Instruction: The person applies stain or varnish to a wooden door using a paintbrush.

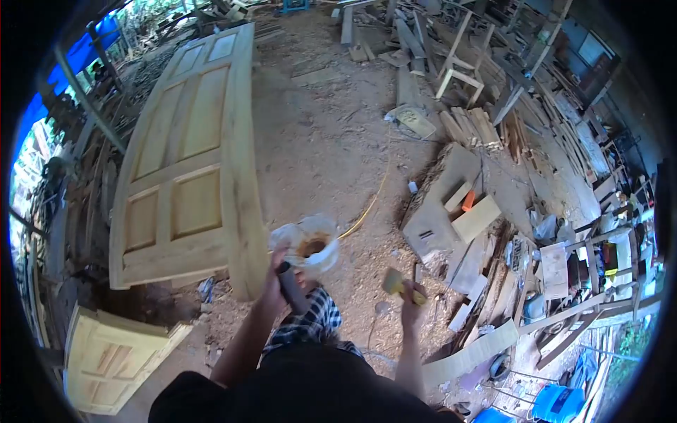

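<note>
In the head view my left hand (273,276) is closed at the near left rim of a whitish translucent plastic tub (324,259) with brown stuff inside. Right beside that hand is a dark, rounded, bar-like thing (294,290). Off to the right, my right hand (412,304) is wrapped round the handle of a wide paintbrush (395,282), its pale bristle end pointing up and left. A large panelled wooden door (236,176) lies to the left of the tub, its near right corner close to my left hand.
A smaller panelled wooden piece (113,352) is at lower left. A thick wooden slab (437,204) with an orange object (468,201) lies right of a yellow cord (370,208). Timber piles and a wooden chair frame (462,74) stand farther back. Blue containers (557,403) sit at lower right.
</note>
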{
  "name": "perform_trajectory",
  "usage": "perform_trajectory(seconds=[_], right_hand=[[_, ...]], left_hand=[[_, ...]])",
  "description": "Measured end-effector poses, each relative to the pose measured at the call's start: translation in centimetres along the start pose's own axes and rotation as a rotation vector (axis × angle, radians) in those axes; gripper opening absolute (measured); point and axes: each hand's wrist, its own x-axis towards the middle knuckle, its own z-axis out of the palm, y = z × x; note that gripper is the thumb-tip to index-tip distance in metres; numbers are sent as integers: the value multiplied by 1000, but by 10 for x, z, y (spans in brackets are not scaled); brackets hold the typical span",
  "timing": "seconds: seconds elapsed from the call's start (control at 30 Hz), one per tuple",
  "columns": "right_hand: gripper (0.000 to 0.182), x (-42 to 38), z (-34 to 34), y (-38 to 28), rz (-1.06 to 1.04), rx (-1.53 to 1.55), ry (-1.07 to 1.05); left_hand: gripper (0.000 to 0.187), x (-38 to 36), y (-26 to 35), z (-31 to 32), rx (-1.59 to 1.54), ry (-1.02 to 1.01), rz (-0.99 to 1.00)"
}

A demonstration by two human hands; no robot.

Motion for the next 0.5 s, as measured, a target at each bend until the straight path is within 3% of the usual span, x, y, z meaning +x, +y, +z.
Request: perform_trajectory(seconds=[0.07,0.2,0.27,0.33,0.37,0.43,0.47,0.5], right_hand=[[11,27,34,-17,-120,-45,-110],[8,89,86,-68,-324,-270,-305],[8,128,108,-70,-387,-347,-273],[9,170,122,-60,-390,-359,-406],[10,191,133,-68,-390,-314,-456],[6,248,151,-43,-478,-432,-471],[6,264,161,-77,-436,-476,-512],[7,285,175,-83,-534,-388,-514]], left_hand=[[45,25,10,-3,-72,-73,39],[51,83,21,0,-237,108,174],[59,110,44,24,-141,20,122],[64,138,65,35,-214,90,-48],[61,152,78,52,-173,158,125],[57,168,111,80,-130,143,208],[53,179,124,87,-158,122,240],[52,185,138,95,-172,154,255]])
